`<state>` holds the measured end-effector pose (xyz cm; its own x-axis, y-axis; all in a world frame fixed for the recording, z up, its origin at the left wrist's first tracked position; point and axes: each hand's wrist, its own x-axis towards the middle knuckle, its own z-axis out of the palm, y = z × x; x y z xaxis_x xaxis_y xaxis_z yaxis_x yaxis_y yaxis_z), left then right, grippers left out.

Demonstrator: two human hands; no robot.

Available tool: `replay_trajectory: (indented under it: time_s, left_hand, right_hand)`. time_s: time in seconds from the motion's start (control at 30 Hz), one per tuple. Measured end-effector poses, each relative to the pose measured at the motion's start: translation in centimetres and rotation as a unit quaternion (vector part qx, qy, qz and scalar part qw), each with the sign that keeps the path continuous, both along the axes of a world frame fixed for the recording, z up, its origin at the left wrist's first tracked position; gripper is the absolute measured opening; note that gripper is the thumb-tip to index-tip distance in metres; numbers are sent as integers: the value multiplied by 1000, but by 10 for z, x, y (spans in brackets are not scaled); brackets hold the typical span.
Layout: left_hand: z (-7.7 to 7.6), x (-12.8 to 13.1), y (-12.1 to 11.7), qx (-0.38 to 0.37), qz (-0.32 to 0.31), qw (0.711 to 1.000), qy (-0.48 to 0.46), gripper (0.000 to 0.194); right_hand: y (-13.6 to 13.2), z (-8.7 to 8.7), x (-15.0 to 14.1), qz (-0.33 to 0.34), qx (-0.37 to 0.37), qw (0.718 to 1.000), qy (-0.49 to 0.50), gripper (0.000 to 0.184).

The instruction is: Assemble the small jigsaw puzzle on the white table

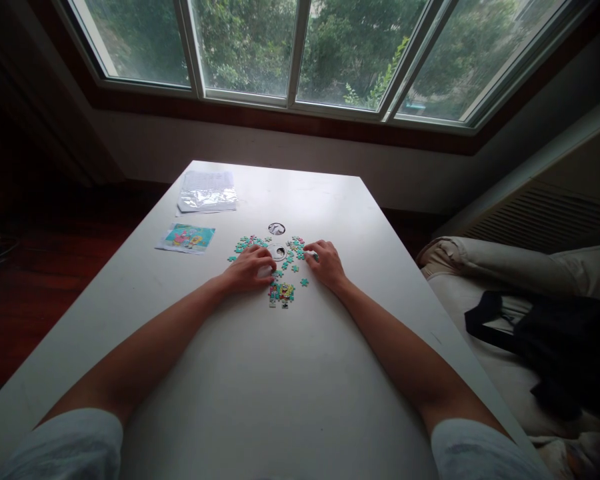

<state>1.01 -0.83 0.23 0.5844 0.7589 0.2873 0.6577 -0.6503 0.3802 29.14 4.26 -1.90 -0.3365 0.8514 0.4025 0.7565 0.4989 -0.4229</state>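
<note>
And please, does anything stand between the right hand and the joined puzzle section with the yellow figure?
Only small loose puzzle pieces lie between the right hand and the joined section; nothing tall is visible there.

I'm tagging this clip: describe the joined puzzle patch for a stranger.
On the white table, find the left hand. Just right of it and nearer the person is the joined puzzle patch; unlike the loose teal pieces beyond, it shows a yellow character.

White table [280, 387], wide window [299, 53] (trees [360, 47] outside), shadowed wall [230, 141], reddish floor [70, 280], pale sofa [500, 259].
</note>
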Motion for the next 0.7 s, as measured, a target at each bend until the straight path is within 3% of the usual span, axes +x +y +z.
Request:
replay_trajectory:
  time_s: [0.17, 0.3, 0.5, 0.7]
  left_hand:
    - [-1, 2, 1, 8, 7, 1000, 2, 18]
    - [-6, 5, 5, 28, 85, 996, 3, 17]
    - [-15, -2, 13, 62, 216, 974, 2, 24]
    - [-23, -9, 17, 36, 215, 975, 43, 45]
  right_hand:
    - [-3, 0, -7, 88, 3, 995, -45, 36]
    - [-1, -2, -10, 133, -9, 988, -80, 43]
    - [1, -4, -9, 137, -29, 986, -90, 40]
    - [1, 2, -5, 111, 6, 994, 1, 27]
